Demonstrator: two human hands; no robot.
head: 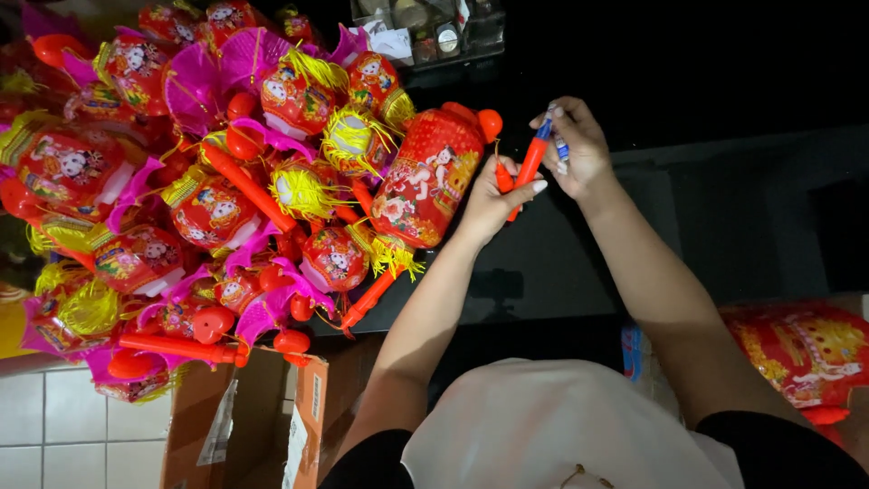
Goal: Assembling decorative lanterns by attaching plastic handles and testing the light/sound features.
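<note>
While your left hand [493,201] pinches the orange stick [528,167] beside the red lantern [425,177], your right hand [579,149] grips its top, perhaps with batteries; lantern pile [208,181] at nine o'clock.

— What sort of place is this?
— A stockroom or small shop, it seems: a big heap of identical red toy lanterns [208,181] on a dark table [724,208], an open cardboard carton [272,426] beneath, tiled floor [72,426].

Heaped red lanterns [208,181]; cardboard box [272,426]; tiled floor [63,426]
</note>
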